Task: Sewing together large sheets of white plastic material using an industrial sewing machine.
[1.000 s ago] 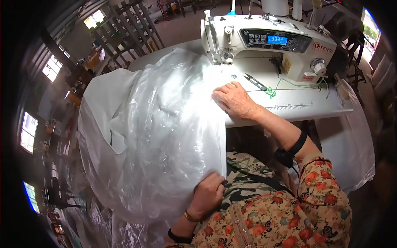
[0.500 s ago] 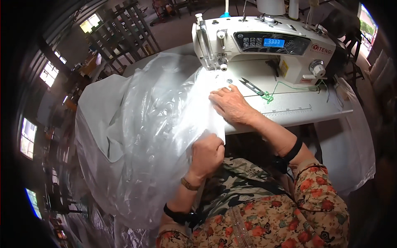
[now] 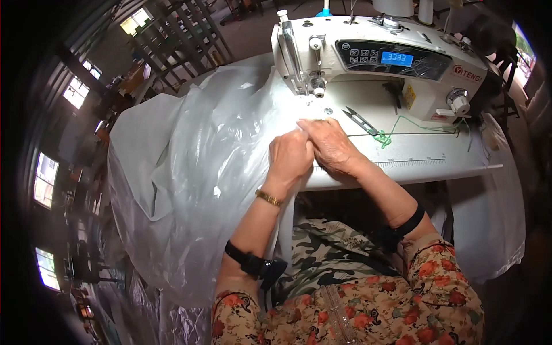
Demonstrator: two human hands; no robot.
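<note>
A large sheet of thin, shiny, whitish plastic-like material (image 3: 213,144) spreads over the left of the table and hangs down toward my lap. Its right edge runs to the needle area of a white sewing machine (image 3: 368,52). My left hand (image 3: 290,155) is closed on that edge, fingers curled in. Right beside it, touching, my right hand (image 3: 333,146) pinches the same edge just in front of the needle. The fingertips of both hands are partly hidden where they meet.
Small black thread snips (image 3: 360,121) lie on the machine bed by a tangle of green thread (image 3: 382,138). A ruler scale (image 3: 411,161) runs along the table's front edge. More pale sheeting (image 3: 489,213) hangs at the right. A dark rack (image 3: 178,46) stands behind.
My left hand has moved up and away from me to meet the right hand. The right hand has closed in beside it, and the sheet's edge has been drawn up between them.
</note>
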